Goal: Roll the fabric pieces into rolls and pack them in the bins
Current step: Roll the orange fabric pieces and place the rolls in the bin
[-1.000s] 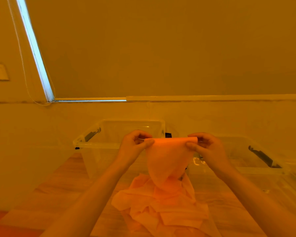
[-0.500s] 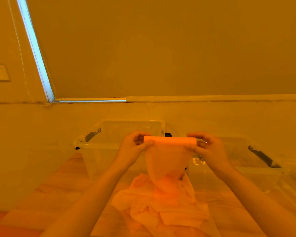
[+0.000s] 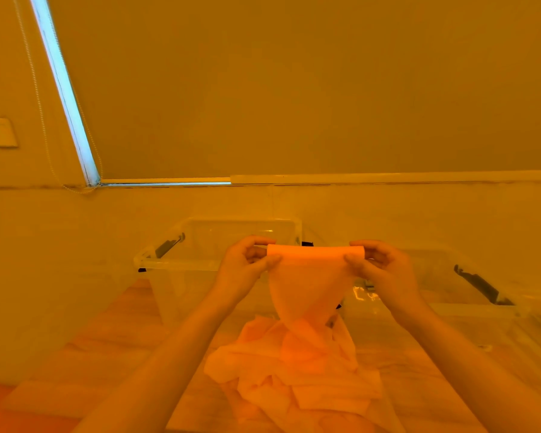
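Both hands are raised above the wooden tabletop (image 3: 113, 354), each pinching one end of an orange fabric piece (image 3: 310, 285) whose top edge is wound into a short horizontal roll; the left hand (image 3: 244, 270) grasps the roll's left end between thumb and curled fingers, and the right hand (image 3: 384, 270) grasps the right end the same way; below the roll the rest of the piece hangs as a narrowing sheet, its lower end reaching a loose heap of fabric pieces (image 3: 294, 370) that lies crumpled on the table between the forearms; the held roll is in the air, in front of two clear plastic bins and inside neither; the left bin (image 3: 175, 264) stands behind the left hand, with a dark latch at its left end; the right bin (image 3: 469, 307) stands behind and to the right of the right hand, also with a dark handle; I cannot tell whether either holds any rolls; behind the bins runs a pale wall (image 3: 75, 232) under a drawn window blind (image 3: 294, 89), with a bead cord (image 3: 41, 114) and a wall switch (image 3: 1, 132) at the left.
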The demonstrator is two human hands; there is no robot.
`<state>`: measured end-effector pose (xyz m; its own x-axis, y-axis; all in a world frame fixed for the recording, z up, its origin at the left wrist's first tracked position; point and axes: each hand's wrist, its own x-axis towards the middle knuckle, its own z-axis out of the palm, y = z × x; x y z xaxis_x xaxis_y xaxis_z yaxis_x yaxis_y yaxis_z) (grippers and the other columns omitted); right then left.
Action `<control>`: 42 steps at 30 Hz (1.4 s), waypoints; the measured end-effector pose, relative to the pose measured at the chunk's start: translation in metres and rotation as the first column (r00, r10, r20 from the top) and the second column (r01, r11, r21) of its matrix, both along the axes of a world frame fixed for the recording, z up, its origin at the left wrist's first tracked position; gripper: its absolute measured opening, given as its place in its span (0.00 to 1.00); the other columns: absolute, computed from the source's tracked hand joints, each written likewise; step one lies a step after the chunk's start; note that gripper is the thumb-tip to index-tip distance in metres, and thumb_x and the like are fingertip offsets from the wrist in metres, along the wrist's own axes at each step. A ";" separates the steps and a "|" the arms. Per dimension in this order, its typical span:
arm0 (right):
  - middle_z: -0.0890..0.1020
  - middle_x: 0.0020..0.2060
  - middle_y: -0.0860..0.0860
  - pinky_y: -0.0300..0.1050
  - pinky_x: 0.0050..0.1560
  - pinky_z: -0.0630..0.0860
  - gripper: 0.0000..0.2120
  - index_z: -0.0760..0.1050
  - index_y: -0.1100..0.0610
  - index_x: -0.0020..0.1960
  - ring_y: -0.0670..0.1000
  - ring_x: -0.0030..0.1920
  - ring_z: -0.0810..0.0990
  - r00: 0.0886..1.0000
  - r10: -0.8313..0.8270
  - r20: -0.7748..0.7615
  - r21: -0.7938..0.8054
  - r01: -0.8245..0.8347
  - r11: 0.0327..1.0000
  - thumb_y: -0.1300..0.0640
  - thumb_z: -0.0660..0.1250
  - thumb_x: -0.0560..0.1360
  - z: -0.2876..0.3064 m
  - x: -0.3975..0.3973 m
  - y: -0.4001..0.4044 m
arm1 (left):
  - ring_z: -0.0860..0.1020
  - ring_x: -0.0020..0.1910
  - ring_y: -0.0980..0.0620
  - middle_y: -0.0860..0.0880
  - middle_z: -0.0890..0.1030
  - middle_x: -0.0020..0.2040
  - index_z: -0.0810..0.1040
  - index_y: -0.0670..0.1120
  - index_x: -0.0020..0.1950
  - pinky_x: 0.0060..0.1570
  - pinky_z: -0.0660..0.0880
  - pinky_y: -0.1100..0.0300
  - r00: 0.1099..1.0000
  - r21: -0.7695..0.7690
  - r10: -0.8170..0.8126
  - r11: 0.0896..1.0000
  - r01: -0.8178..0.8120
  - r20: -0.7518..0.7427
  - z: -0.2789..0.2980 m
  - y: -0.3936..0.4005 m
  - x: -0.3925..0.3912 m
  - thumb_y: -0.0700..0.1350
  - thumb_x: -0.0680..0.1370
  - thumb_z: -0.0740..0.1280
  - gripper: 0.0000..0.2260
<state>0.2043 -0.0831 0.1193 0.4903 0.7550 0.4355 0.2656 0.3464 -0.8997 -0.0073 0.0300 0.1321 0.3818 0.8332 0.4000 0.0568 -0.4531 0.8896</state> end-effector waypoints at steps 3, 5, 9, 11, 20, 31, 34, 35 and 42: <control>0.82 0.50 0.52 0.37 0.37 0.76 0.12 0.78 0.49 0.51 0.51 0.48 0.82 1.000 0.016 -0.013 0.003 -0.016 1.000 0.59 0.72 0.70 -0.001 0.002 0.001 | 0.80 0.39 0.56 0.48 0.83 0.44 0.78 0.50 0.54 0.29 0.70 0.71 0.999 -0.004 0.040 0.999 -0.040 -0.029 -0.003 0.002 0.000 0.43 0.73 0.72 0.10; 0.82 0.52 0.51 0.39 0.39 0.78 0.14 0.78 0.51 0.54 0.50 0.49 0.82 1.000 0.028 -0.001 -0.011 -0.028 1.000 0.60 0.73 0.69 -0.002 0.004 0.002 | 0.80 0.37 0.57 0.47 0.84 0.43 0.78 0.49 0.55 0.28 0.70 0.71 0.998 -0.012 0.053 0.999 -0.053 -0.032 -0.005 0.002 0.001 0.43 0.74 0.71 0.11; 0.82 0.52 0.49 0.35 0.35 0.76 0.19 0.78 0.52 0.55 0.47 0.47 0.83 0.999 0.053 0.006 -0.025 -0.053 0.998 0.65 0.74 0.67 -0.002 0.005 0.002 | 0.81 0.38 0.54 0.47 0.84 0.43 0.78 0.48 0.53 0.31 0.72 0.69 0.997 -0.015 0.068 0.998 -0.068 -0.028 -0.007 0.003 0.002 0.43 0.75 0.70 0.08; 0.82 0.50 0.50 0.33 0.33 0.75 0.17 0.78 0.52 0.53 0.45 0.44 0.83 0.999 0.039 0.019 -0.028 -0.039 0.999 0.65 0.74 0.68 -0.002 0.004 0.001 | 0.82 0.43 0.52 0.47 0.83 0.45 0.78 0.48 0.53 0.37 0.76 0.65 0.998 -0.031 0.059 0.998 -0.060 -0.019 -0.008 0.004 0.003 0.44 0.75 0.70 0.07; 0.83 0.48 0.50 0.32 0.33 0.75 0.12 0.78 0.50 0.49 0.45 0.44 0.82 0.999 0.047 0.006 -0.008 -0.047 0.999 0.63 0.72 0.70 -0.004 0.002 0.002 | 0.81 0.48 0.54 0.53 0.81 0.52 0.79 0.46 0.52 0.46 0.80 0.60 0.999 -0.037 0.040 0.999 -0.040 -0.004 -0.006 0.001 0.004 0.41 0.73 0.72 0.09; 0.81 0.51 0.52 0.32 0.31 0.74 0.17 0.77 0.56 0.56 0.45 0.42 0.82 0.997 0.070 -0.029 -0.008 -0.070 0.998 0.66 0.72 0.69 -0.005 0.002 0.006 | 0.79 0.44 0.55 0.50 0.82 0.47 0.79 0.47 0.51 0.31 0.72 0.73 0.998 -0.050 0.063 0.997 -0.063 -0.005 -0.007 -0.001 0.002 0.43 0.73 0.72 0.08; 0.81 0.50 0.51 0.32 0.31 0.74 0.14 0.78 0.53 0.53 0.49 0.45 0.81 0.999 0.044 0.024 -0.011 -0.044 0.999 0.63 0.72 0.70 -0.005 0.002 0.006 | 0.80 0.45 0.52 0.50 0.82 0.46 0.78 0.49 0.46 0.38 0.74 0.66 0.999 -0.044 0.049 0.998 -0.049 -0.003 -0.010 -0.001 0.003 0.44 0.73 0.72 0.04; 0.81 0.50 0.52 0.31 0.31 0.74 0.13 0.78 0.53 0.52 0.49 0.45 0.81 0.999 0.035 0.026 -0.010 -0.035 0.999 0.63 0.73 0.70 -0.005 0.001 0.006 | 0.80 0.46 0.52 0.50 0.82 0.46 0.78 0.48 0.46 0.40 0.75 0.65 0.999 -0.044 0.046 0.998 -0.046 -0.004 -0.010 -0.001 0.002 0.44 0.73 0.72 0.04; 0.80 0.50 0.47 0.34 0.33 0.76 0.13 0.77 0.52 0.54 0.46 0.47 0.81 1.000 0.012 0.015 -0.021 -0.012 1.000 0.61 0.72 0.70 -0.006 0.001 0.005 | 0.80 0.47 0.53 0.51 0.79 0.54 0.76 0.48 0.57 0.36 0.77 0.67 1.000 0.022 -0.012 1.000 0.012 0.028 -0.007 -0.005 0.001 0.40 0.74 0.70 0.12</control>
